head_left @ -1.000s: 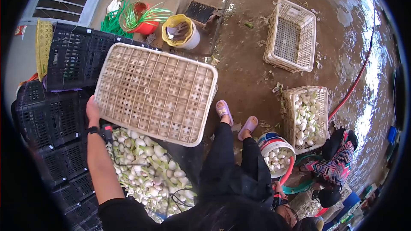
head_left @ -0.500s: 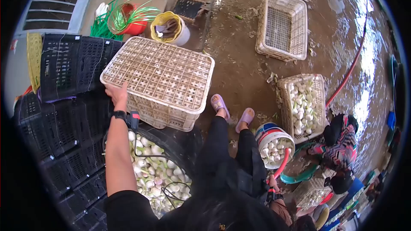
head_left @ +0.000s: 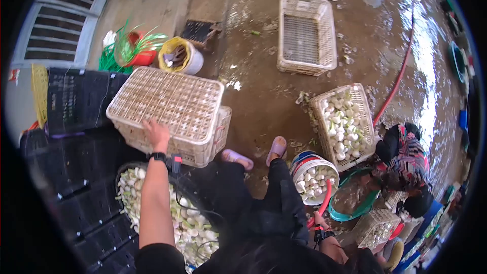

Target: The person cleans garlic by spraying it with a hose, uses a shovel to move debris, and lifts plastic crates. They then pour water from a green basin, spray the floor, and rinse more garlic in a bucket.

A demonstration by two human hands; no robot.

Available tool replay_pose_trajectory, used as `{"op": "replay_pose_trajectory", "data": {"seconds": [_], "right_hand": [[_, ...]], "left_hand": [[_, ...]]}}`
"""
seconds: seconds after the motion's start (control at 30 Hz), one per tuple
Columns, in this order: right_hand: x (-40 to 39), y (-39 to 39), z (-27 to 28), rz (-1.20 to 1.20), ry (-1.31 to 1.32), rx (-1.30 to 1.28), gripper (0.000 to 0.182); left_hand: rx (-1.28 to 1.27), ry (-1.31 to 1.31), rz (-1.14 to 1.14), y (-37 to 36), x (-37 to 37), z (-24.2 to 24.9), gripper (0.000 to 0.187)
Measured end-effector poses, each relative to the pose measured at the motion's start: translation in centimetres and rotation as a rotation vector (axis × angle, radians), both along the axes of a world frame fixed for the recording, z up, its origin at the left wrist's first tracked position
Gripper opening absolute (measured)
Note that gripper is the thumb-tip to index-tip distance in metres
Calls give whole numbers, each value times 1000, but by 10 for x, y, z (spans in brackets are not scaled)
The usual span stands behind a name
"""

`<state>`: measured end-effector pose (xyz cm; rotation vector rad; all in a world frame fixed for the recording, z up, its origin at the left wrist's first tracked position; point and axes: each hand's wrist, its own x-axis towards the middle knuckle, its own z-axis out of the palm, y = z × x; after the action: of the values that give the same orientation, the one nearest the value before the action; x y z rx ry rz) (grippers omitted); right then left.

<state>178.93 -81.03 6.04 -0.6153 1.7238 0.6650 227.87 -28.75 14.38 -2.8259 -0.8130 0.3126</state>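
Three pale plastic crates show on the wet floor: an upturned crate (head_left: 167,109) at the person's left, an empty crate (head_left: 306,34) well apart near the top, and a filled crate (head_left: 343,124) on the right heaped with white bulbs. Two round containers also hold the same white bulbs: a black tub (head_left: 175,213) directly under the left forearm, and a white bucket (head_left: 313,176) just beside the right foot. One yellow bucket (head_left: 178,56) stands beyond the upturned crate with some dark objects in it (too small to name), and next to it a red tub (head_left: 138,50) carries green stalks. Stacks of black crates (head_left: 76,101) fill the left side; I count at least three, though the dark makes the number unsure.

The upturned crate sits bottom-up, its gridded base facing the camera, tilted slightly, resting over another pale crate edge that peeks out at its right side. The left hand (head_left: 156,134) lies on the crate's near rim, arm stretched forward, fingers curled over the edge and gripping it. The right hand (head_left: 320,226) hangs low by the person's side near the white bucket; whether its fingers are spread or closed cannot be told. Another person (head_left: 406,172) crouches at the right beside the filled crate
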Motion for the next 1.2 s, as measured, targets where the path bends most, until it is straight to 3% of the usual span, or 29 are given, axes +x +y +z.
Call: {"op": "replay_pose_trajectory", "data": {"seconds": [0.03,0.07,0.1,0.13,0.17,0.2,0.37,0.4,0.47,0.5,0.67,0.9,1.0,1.07,1.13,1.2], "right_hand": [[-28,-7,-27,162,-41,19,36],[-44,-12,-42,418,-386,73,40],[-88,-6,-86,251,-347,242,45],[-20,-6,-15,313,-302,187,48],[7,-5,16,313,-230,194,45],[-16,8,-9,-68,-109,140,39],[-20,18,-12,-76,-50,119,32],[-24,17,-11,-70,-49,128,32],[-18,16,-6,-90,-16,127,31],[-1,15,11,-80,-52,37,31],[-35,0,-24,-177,-121,134,27],[-11,-7,-13,-99,-80,94,27],[-12,-12,-19,-107,-93,158,28],[-10,-11,-21,-132,-51,120,17],[-3,-8,-17,-143,-53,92,17],[0,-6,-15,-10,-59,59,21]], "left_hand": [[5,-12,33,-6,-4,-6,67],[3,1,44,-11,-11,-16,69],[29,-44,-6,7,-21,-29,70],[48,-81,-63,14,-24,-49,72],[-57,-63,81,-16,-20,-27,72],[-141,-127,89,1,-25,-41,71],[-172,-327,214,-13,-21,-50,72],[-285,-354,473,-26,-23,-45,69],[-530,-341,741,-11,-25,-46,61],[-666,-291,733,12,-27,-55,56],[-845,-328,748,23,-20,-59,45],[-886,-490,673,13,-25,-39,45],[-887,-555,674,20,-29,-12,42],[-901,-537,687,36,-30,22,42],[-1045,-547,684,64,-29,42,40],[-1050,-533,661,73,-25,51,33]]}}
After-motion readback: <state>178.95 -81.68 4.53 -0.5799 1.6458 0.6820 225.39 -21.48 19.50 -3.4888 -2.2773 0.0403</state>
